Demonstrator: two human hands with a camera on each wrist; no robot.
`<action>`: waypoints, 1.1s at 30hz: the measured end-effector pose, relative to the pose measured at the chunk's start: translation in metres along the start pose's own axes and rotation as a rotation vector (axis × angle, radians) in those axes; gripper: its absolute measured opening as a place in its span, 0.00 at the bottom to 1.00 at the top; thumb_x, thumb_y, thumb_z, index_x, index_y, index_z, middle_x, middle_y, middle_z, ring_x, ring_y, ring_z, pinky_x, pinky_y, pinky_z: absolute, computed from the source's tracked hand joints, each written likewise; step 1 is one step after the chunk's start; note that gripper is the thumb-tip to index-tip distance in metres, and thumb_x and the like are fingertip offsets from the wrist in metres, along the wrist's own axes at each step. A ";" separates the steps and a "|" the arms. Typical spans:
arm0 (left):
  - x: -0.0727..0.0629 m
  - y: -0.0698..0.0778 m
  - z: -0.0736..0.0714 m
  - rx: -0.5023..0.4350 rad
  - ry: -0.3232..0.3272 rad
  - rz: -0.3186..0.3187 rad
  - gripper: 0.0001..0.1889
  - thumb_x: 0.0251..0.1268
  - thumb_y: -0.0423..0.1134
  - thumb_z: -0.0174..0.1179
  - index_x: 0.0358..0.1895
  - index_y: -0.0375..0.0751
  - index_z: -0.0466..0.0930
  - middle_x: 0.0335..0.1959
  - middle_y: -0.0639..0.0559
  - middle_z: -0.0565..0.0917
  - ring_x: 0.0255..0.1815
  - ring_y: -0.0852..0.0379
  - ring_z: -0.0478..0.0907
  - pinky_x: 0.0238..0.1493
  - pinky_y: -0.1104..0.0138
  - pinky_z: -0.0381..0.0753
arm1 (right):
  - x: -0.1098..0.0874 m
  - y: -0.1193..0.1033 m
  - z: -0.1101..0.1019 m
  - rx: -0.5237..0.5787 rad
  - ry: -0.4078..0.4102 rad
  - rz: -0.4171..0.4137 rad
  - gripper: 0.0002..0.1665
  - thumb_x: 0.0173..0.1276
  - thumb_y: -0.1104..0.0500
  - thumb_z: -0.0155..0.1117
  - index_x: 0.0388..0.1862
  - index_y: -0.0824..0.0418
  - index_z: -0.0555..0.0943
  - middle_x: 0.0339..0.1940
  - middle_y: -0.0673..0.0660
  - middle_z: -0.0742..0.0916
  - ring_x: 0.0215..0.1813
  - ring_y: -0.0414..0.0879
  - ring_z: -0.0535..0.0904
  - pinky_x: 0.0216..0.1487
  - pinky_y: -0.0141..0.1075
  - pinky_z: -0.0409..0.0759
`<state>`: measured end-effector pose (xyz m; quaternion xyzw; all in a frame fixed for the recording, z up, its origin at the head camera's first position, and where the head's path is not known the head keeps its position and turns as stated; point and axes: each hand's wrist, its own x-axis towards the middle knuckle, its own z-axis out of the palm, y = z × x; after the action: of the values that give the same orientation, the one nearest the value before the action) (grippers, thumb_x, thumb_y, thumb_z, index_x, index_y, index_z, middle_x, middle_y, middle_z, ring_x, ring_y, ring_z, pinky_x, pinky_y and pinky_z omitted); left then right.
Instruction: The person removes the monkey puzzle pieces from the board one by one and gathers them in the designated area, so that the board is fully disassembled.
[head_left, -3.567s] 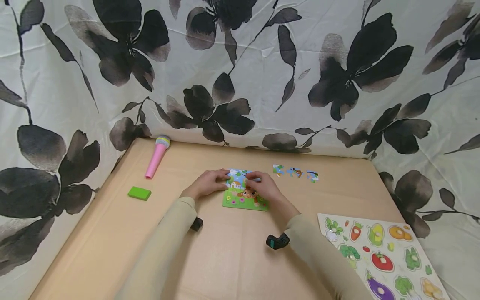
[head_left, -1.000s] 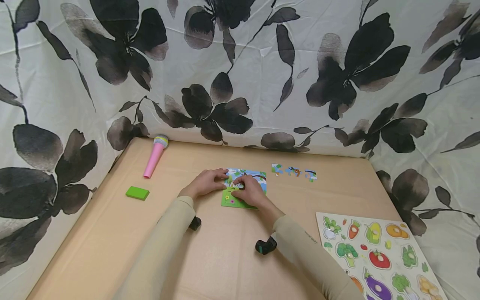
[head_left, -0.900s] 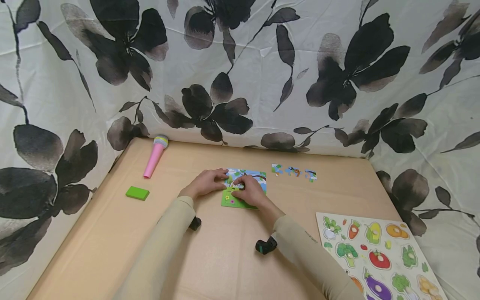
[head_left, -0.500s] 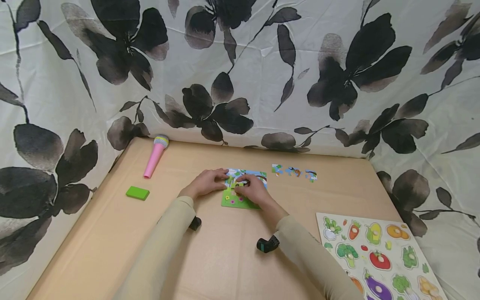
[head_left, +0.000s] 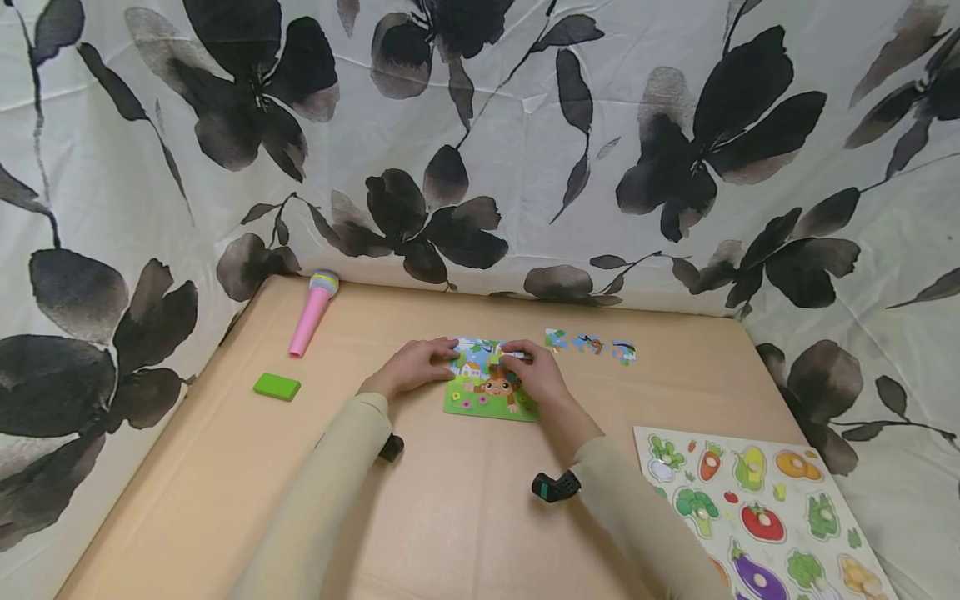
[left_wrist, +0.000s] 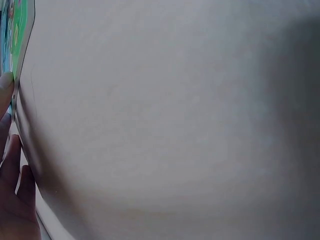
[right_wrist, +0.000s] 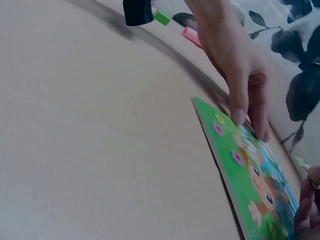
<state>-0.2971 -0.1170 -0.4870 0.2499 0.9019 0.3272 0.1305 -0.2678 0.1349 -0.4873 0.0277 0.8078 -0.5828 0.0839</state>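
Observation:
A small jigsaw puzzle with a monkey, flowers and a house lies flat on the table. At its left edge my left hand rests, thumb and fingertips touching the board; the right wrist view shows these fingers fairly straight on the puzzle. Over the upper right part, my right hand pinches a puzzle piece between thumb and fingers, held above the board. Its picture is mostly hidden by the fingers. Only part of the left hand and a strip of the board appear in the left wrist view.
Three loose puzzle pieces lie in a row behind the right hand. A pink toy microphone and a green block are at left. A vegetable peg board lies at right front. Floral cloth hangs behind the table.
My right hand was over the middle of the puzzle, covering the monkey; it has moved right, uncovering the monkey's face, with a piece in its fingers. My left hand has stayed put.

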 end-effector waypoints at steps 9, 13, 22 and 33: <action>0.001 0.000 0.002 0.017 0.012 0.017 0.24 0.64 0.43 0.65 0.62 0.38 0.79 0.72 0.50 0.68 0.76 0.51 0.58 0.75 0.53 0.54 | -0.004 0.018 -0.045 -0.085 0.093 0.009 0.16 0.73 0.62 0.57 0.58 0.61 0.81 0.57 0.60 0.81 0.51 0.49 0.77 0.43 0.33 0.77; 0.001 0.000 0.002 0.015 0.008 0.013 0.24 0.64 0.42 0.65 0.62 0.38 0.79 0.72 0.49 0.68 0.76 0.51 0.58 0.75 0.54 0.54 | -0.007 0.025 -0.065 -0.166 0.119 0.035 0.17 0.72 0.61 0.59 0.58 0.61 0.80 0.56 0.60 0.81 0.49 0.50 0.77 0.43 0.35 0.77; 0.000 0.001 0.001 0.010 0.000 0.004 0.23 0.65 0.42 0.65 0.62 0.38 0.79 0.72 0.49 0.68 0.76 0.50 0.57 0.75 0.52 0.54 | -0.009 0.033 -0.086 -0.336 0.101 0.013 0.16 0.72 0.62 0.58 0.57 0.59 0.82 0.55 0.62 0.83 0.55 0.56 0.78 0.52 0.45 0.78; -0.001 0.003 -0.001 0.013 -0.003 0.017 0.24 0.64 0.41 0.65 0.62 0.37 0.78 0.72 0.48 0.68 0.76 0.50 0.57 0.75 0.53 0.53 | -0.005 0.034 -0.081 -0.379 0.131 -0.020 0.15 0.70 0.63 0.59 0.54 0.61 0.83 0.55 0.62 0.83 0.54 0.56 0.76 0.51 0.47 0.76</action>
<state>-0.2957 -0.1164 -0.4843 0.2591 0.9015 0.3223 0.1275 -0.2666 0.2230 -0.4938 0.0412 0.9070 -0.4180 0.0289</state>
